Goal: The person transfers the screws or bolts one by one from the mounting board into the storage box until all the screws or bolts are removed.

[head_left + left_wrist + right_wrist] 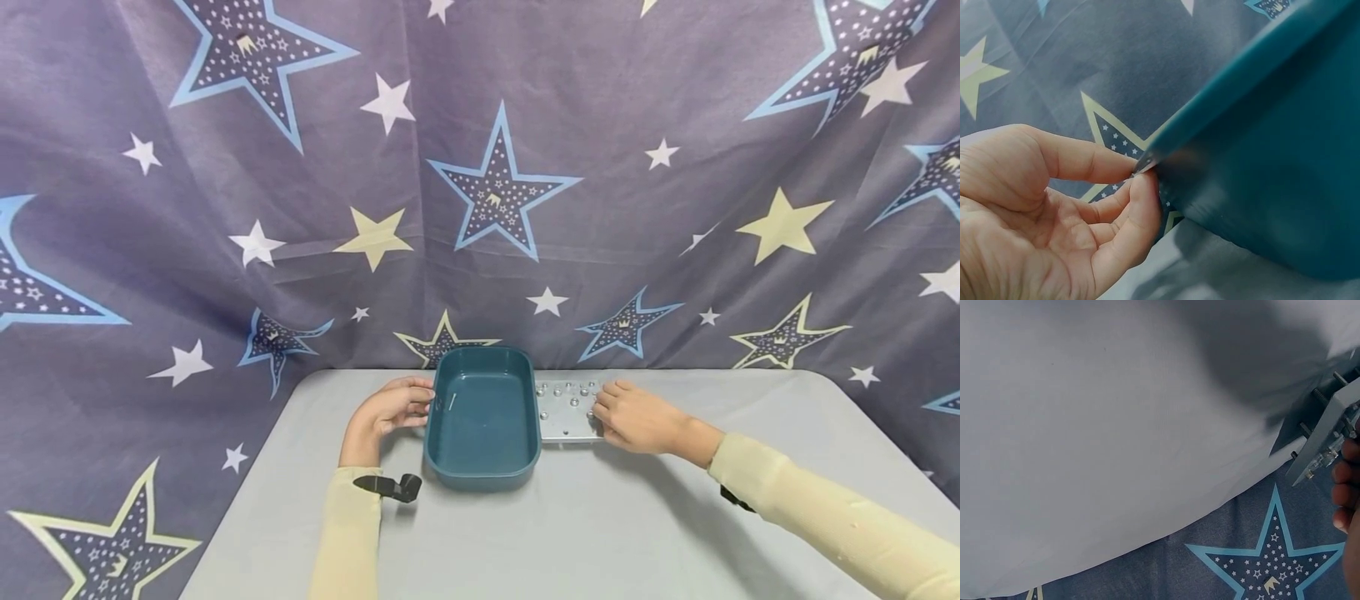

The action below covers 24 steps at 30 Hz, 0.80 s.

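Note:
A deep teal plastic tray (483,482) stands at the middle of the table. My left hand (397,406) is at its left side; in the left wrist view the thumb and a finger pinch the tray's rim (1222,87) at a corner. To the tray's right lies a silvery metal plate (558,427), its left end behind the tray. Several shiny bolts (574,402) stand in the plate. My right hand (637,417) covers the plate's right end, fingers curled at a bolt; the fingertips are mostly hidden. Threaded bolt ends (1319,397) stick out beneath the plate in the right wrist view.
A small pale sliver (452,402) shows inside the tray by its left wall. The table (600,533) has a light grey cover. Behind it hangs a purple-grey curtain (600,208) with stars, close to the far table edge. Dark straps (390,487) sit on both sleeves.

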{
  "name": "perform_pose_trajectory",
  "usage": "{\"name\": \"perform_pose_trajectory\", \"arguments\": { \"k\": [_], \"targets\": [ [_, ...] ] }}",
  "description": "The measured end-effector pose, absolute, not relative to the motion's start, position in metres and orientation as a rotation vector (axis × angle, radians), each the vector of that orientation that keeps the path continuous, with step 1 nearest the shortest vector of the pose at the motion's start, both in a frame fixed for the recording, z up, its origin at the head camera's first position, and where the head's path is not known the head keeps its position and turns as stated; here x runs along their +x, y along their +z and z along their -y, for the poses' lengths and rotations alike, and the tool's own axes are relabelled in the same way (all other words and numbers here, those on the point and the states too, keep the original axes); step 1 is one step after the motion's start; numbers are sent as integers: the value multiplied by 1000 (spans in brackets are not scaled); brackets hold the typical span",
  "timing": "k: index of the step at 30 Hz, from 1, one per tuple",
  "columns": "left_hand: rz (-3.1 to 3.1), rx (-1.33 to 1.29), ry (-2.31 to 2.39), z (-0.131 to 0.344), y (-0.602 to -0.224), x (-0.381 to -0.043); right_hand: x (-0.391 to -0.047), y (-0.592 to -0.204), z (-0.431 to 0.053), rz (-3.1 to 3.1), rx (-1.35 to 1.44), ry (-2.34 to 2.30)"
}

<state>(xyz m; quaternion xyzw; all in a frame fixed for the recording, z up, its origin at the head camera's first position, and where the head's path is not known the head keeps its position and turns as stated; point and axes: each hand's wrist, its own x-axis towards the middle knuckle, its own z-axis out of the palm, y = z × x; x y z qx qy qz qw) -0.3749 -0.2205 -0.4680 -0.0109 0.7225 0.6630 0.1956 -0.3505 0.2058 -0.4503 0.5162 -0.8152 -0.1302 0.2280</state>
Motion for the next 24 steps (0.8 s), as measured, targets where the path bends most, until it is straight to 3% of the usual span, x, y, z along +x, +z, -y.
{"name": "perform_pose_trajectory", "arguments": {
  "k": [24],
  "targets": [
    [-2002,-20,1875,223,-468,-376,-352,-446,-205,2257,1420,-402]
  ]
}}
